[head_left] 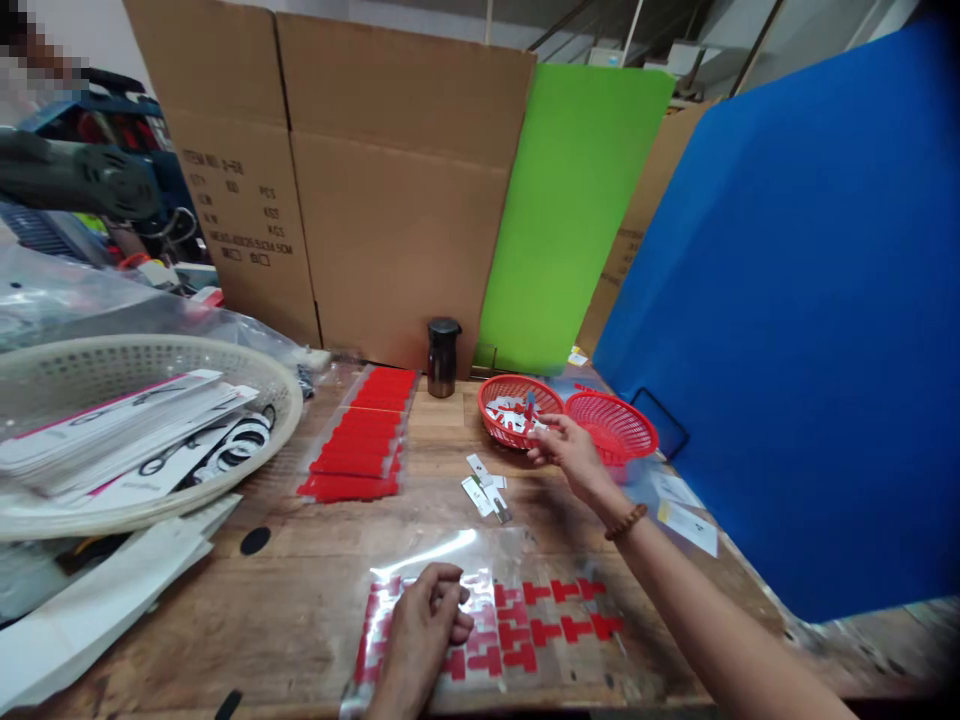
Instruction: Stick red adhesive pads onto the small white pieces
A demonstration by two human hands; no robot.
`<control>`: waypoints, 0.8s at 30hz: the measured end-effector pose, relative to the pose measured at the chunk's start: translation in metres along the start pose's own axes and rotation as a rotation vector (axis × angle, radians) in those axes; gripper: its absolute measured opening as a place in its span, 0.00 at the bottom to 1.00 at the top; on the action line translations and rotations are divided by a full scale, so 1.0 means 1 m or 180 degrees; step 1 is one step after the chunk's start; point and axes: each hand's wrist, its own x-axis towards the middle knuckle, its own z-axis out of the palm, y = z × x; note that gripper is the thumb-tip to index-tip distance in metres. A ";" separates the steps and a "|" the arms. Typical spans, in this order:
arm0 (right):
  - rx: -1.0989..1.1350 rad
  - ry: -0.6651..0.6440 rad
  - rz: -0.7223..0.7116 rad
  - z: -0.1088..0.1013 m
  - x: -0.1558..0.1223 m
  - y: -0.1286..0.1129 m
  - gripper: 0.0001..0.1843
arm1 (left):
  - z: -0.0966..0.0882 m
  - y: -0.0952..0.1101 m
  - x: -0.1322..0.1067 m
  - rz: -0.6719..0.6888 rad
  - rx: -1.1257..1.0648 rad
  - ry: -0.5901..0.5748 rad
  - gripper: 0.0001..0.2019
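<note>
My left hand (424, 630) rests near the table's front edge, its fingers curled inward above a clear plastic sheet (457, 550). What those fingers hold, if anything, is hidden. Under and beside this hand lie rows of red T-shaped pieces (547, 631), some covered by the plastic. My right hand (574, 458) reaches forward to the rim of a red basket (486, 425) full of small white and red pieces. Its fingertips pinch a small card (531, 408), bluish and white, seen above the basket. Between the hands, several small white cards (478, 495) lie in a loose pile.
A second red basket (646, 436) stands to the right. Red pieces in clear bags (360, 430) lie left of centre, near a dark jug (442, 360). A large cream basket (289, 400) holds printed cards. Cardboard (397, 200), green (577, 200) and blue panels (795, 300) border the table.
</note>
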 end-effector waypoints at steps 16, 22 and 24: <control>-0.2102 -0.0330 0.0114 0.069 0.016 0.049 0.07 | 0.000 0.003 0.001 0.0003 0.0072 -0.0001 0.11; -0.1853 -0.0292 0.0139 0.067 0.018 0.051 0.09 | -0.001 -0.001 0.001 0.0028 0.0103 -0.0021 0.10; -0.1661 -0.0251 0.0013 0.063 0.012 0.045 0.06 | -0.001 -0.001 0.001 0.0025 0.0101 -0.0015 0.11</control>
